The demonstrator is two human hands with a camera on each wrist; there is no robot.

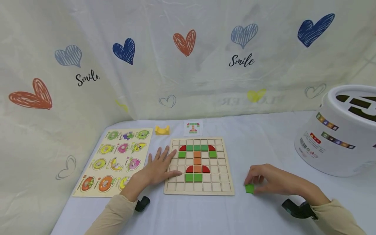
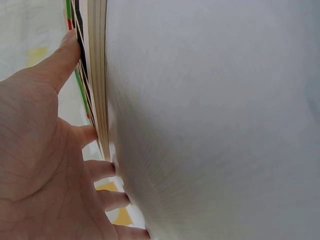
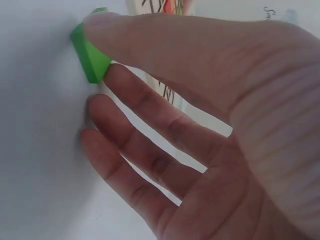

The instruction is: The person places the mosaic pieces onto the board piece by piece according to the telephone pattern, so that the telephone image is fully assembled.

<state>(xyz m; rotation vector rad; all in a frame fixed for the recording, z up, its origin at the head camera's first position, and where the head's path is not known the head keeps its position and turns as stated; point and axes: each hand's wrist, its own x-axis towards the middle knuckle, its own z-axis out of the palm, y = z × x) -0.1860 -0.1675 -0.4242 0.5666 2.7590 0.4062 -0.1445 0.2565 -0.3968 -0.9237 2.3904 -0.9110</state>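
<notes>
A square wooden grid board [image 1: 217, 188] lies on the table with red, green and orange tiles set in its cells. My left hand [image 1: 158, 168] rests with spread fingers over the board's left edge, thumb and index finger on the board. In the left wrist view, the left hand [image 2: 40, 165] shows its palm beside the board's layered edge [image 2: 100, 75]. To the right of the board, my right hand [image 1: 271, 179] pinches a green tile [image 1: 249, 188] at the table surface. The right wrist view shows the thumb over this green tile [image 3: 92, 55].
A fruit-picture board [image 1: 110, 156] lies at the left. Behind the grid board are a yellow holder [image 1: 162, 130] and a pattern card [image 1: 193, 127] standing up. At the right is a white bucket [image 1: 311, 153] with a slotted lid. A printed curtain [image 1: 205, 81] hangs behind the table.
</notes>
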